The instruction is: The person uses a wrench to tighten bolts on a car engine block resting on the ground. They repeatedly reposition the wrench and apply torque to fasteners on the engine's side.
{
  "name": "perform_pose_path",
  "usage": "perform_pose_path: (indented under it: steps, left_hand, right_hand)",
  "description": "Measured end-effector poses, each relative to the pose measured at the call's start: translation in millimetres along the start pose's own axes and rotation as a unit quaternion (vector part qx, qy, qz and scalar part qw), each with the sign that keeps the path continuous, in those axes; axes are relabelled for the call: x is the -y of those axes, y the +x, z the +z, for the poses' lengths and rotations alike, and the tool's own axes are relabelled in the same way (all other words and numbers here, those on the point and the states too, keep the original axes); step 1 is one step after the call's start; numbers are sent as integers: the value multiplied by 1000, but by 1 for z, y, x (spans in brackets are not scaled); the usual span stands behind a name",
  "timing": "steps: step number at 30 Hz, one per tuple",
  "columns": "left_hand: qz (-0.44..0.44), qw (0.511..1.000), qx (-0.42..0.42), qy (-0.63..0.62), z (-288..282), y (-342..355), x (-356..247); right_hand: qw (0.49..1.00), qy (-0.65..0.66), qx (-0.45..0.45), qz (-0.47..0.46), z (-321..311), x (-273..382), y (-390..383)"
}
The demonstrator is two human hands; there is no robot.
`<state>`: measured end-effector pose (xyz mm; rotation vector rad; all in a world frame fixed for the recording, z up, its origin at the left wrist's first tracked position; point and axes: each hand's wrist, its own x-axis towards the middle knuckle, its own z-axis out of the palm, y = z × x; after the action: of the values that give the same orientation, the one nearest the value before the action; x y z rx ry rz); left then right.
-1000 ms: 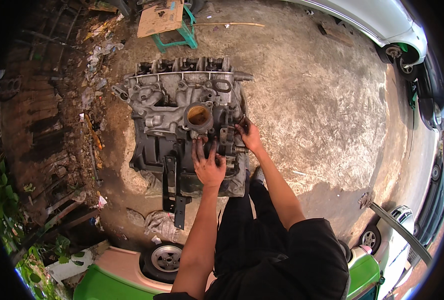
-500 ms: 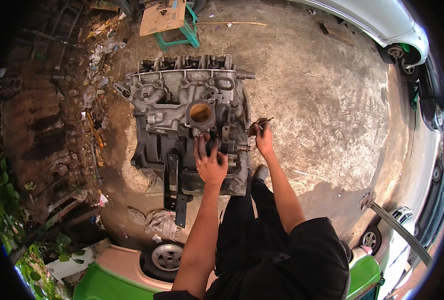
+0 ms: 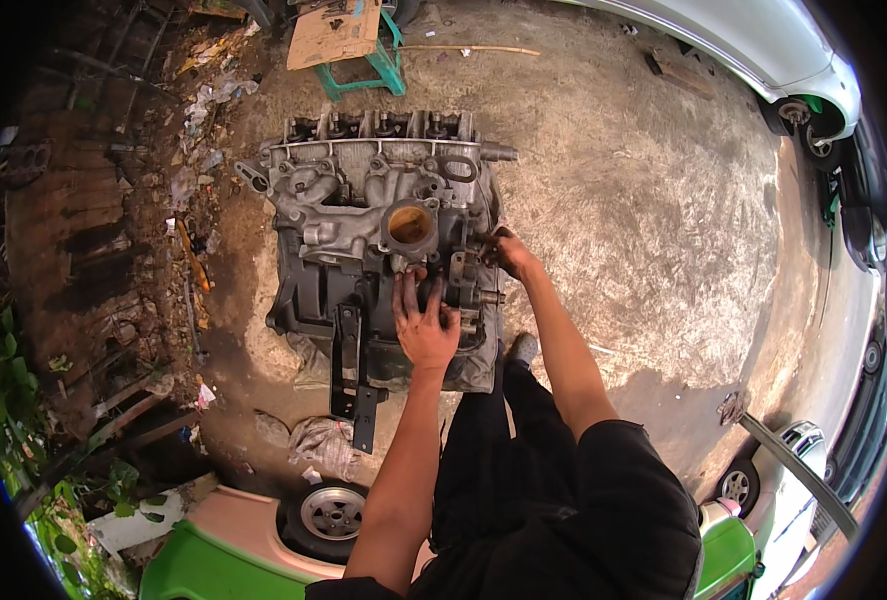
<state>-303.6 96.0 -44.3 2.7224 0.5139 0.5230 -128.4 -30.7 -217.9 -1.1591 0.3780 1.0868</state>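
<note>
A grey metal engine (image 3: pixel 314 215) stands before me, with a round-mouthed intake manifold (image 3: pixel 411 228) on top. Just below that round mouth, my left hand (image 3: pixel 427 335) rests on the engine with its fingers stretched out and spread; the fingertips partly disappear among the parts. My right hand (image 3: pixel 509 252) is at the engine's right side, fingers closed and pressed in against it. A thin metal rod was visible in that hand half a second ago; now the fingers and engine parts mostly hide it. A dark bracket with holes (image 3: pixel 356 385) sticks out at the engine's near side.
Cloth (image 3: pixel 479 375) lies under the engine's near right edge. Beyond the engine stands a green stool (image 3: pixel 389 72) with a board on it. Rubble and litter (image 3: pixel 204 125) run along the left. Parked cars (image 3: pixel 764 50) line the right, and a wheel (image 3: pixel 334 515) is close behind me.
My right hand has moved left and slightly up, from beside the engine to against its side, and turned inward. My left hand stays at the same spot on the engine. The view has shifted slightly.
</note>
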Motion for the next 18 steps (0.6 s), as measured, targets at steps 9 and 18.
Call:
perform_pose_path:
  steps: [9,18]
  left_hand:
    - [1,1000,-2,8,0,0,-1]
    - [4,1000,-2,15,0,0,-1]
  right_hand:
    - [999,8,27,33,-6,4,-8]
    - [993,-86,60,47,-17,-5,36]
